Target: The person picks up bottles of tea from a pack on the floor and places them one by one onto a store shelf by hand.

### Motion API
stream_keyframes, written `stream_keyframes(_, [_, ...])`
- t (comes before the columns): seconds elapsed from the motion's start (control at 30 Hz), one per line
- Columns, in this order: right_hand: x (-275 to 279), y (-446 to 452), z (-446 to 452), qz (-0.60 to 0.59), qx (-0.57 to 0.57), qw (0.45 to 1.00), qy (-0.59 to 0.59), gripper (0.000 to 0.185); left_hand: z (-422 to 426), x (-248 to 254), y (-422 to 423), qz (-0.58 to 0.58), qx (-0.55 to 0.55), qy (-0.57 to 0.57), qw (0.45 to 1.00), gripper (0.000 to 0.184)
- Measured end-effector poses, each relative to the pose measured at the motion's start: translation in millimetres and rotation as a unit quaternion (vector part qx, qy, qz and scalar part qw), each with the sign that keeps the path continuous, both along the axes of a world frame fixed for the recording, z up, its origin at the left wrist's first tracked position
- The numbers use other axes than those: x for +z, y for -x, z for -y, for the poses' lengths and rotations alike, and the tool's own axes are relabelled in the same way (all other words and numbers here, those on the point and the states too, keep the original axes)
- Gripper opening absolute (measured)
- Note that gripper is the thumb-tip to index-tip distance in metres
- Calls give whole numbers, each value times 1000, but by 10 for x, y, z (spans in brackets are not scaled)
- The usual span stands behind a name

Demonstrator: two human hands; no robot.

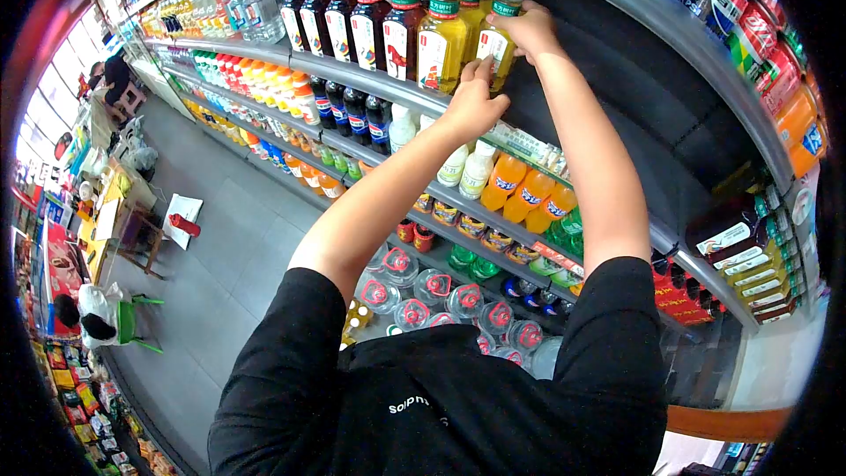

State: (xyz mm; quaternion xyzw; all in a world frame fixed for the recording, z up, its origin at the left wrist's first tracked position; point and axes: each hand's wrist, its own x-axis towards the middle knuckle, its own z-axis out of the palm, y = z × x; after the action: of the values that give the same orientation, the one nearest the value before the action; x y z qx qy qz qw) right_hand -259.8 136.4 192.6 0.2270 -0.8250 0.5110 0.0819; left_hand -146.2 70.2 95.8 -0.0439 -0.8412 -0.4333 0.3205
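Observation:
A tea bottle (495, 46) with yellow liquid, a white label and a grey cap stands at the right end of a row on the upper shelf. My right hand (530, 31) is closed round its upper right side, below the cap. Lower down, my left hand (474, 106) has its fingers against the bottle's lower front, with the thumb apart near its base. Just to the left is another yellow tea bottle (441, 48), followed by several dark tea bottles (365, 31) with matching caps.
Right of the bottle, the dark shelf surface (599, 92) shows behind the metal shelf edge (705, 70). Lower shelves carry orange soda bottles (529, 194) and cola bottles (354, 115). Large water jugs (432, 286) stand below. Soda cans (727, 4) are at upper right.

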Motion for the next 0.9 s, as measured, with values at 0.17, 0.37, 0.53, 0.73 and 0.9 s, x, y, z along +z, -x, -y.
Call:
stream_keyframes(0.17, [-30,30,28,-39,1,999,15,42,36,-57,45,8,-1,23,1000,67])
stream_keyframes(0.37, [4,19,-54,-60,-15,998,-7,52,156,-80,12,-20,-77,-39,996,48])
stream_keyframes(0.53, [204,-208,-393,-146,-56,988,7,49,498,-25,-811,42,-198,-123,971,29])
stream_keyframes(0.73, [-81,-1398,-817,31,178,983,-17,15,1402,-1381,-2591,174,2,-311,934,27])
stream_keyframes(0.9, [-1362,-2052,-550,277,352,866,-223,12,1202,-2660,-4465,348,247,-403,809,26])
